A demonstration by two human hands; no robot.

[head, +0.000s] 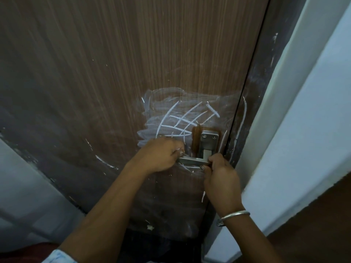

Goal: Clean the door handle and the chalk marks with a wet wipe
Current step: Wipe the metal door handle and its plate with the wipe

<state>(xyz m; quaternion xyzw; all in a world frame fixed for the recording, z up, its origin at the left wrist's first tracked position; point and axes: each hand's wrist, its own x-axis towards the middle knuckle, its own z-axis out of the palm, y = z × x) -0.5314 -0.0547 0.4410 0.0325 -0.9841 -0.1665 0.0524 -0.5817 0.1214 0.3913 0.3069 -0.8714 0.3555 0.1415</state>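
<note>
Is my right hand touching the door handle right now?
Touching. In the head view the right hand curls its fingers round the handle at its right end.

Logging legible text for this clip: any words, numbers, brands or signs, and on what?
None readable.
Chalk marks on the door: crossed strokes and smears, not letters.
Door handle: two screws on its plate, no brand visible.
Bangle: plain.
Wet wipe in the left hand: only white slivers show.

brushed metal door handle point(193, 160), wood-grain door point(133, 63)
</note>
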